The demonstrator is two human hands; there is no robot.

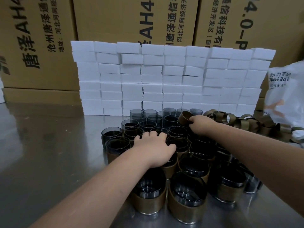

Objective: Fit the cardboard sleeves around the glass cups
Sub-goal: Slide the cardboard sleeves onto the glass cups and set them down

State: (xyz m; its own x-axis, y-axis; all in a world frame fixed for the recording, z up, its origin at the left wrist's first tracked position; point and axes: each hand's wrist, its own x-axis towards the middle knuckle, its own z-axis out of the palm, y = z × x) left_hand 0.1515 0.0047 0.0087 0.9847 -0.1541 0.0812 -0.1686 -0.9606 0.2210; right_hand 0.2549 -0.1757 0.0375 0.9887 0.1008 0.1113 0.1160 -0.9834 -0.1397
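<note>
Smoked glass cups are packed in a tight cluster on the steel table, centre frame. Near rows are wrapped in brown sleeves; far rows, by the white foam blocks, are bare. One cardboard sleeve is pinched at its edge by the right hand and held tilted just above the far-right cups, not seated on any. The left hand is laid on the cups mid-cluster, fingers bent down over the rims, thumb out to the right; whether a cup is actually gripped cannot be told. A pile of loose sleeves is seen right of the cluster, beside a white plastic bag. Printed cartons are stacked behind.
</note>
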